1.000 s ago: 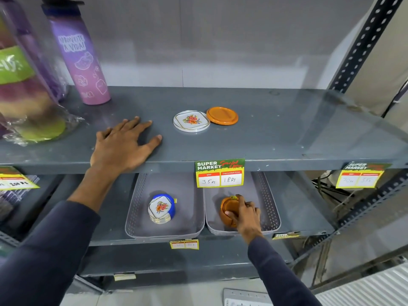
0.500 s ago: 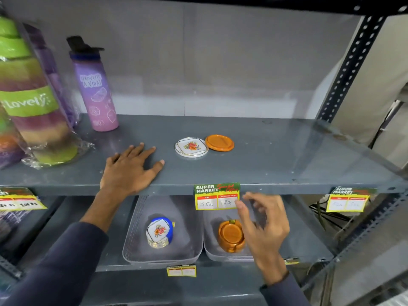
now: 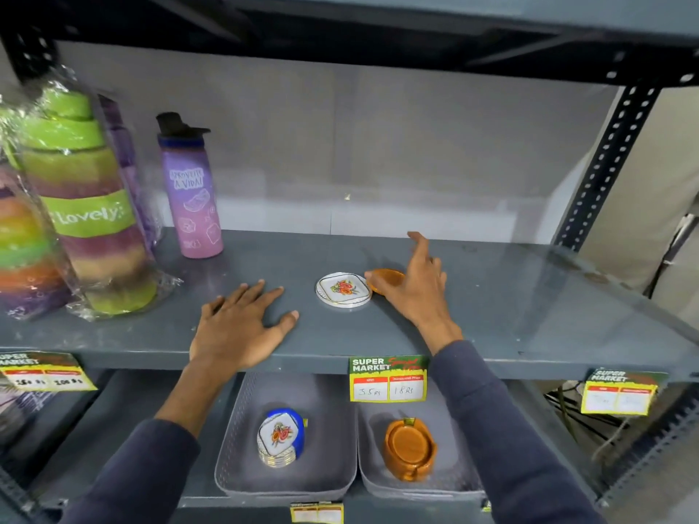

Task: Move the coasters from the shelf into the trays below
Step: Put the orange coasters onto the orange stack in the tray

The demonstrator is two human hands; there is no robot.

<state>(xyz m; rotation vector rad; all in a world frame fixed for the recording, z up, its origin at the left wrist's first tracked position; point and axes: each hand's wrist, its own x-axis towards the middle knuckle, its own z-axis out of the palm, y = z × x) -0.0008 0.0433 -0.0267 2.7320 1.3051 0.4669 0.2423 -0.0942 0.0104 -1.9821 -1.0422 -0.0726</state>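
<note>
On the shelf (image 3: 491, 296), two coasters (image 3: 343, 290) sit side by side between my hands, a bottle (image 3: 191, 194) behind-left. Below, two trays (image 3: 242, 448) sit side by side, each holding a coaster stack (image 3: 280, 436).

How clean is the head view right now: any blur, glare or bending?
Head view: the right hand is motion-smeared at the orange coaster; the shelf shows pale glare on its right side; the wide lens bows the upright post; the price tags are legible but soft.

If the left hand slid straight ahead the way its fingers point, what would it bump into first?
Probably nothing soon. The left hand lies flat on the shelf, fingers aimed between the purple bottle and the white flowered coaster; the back wall seems first, though depth is unclear.
</note>
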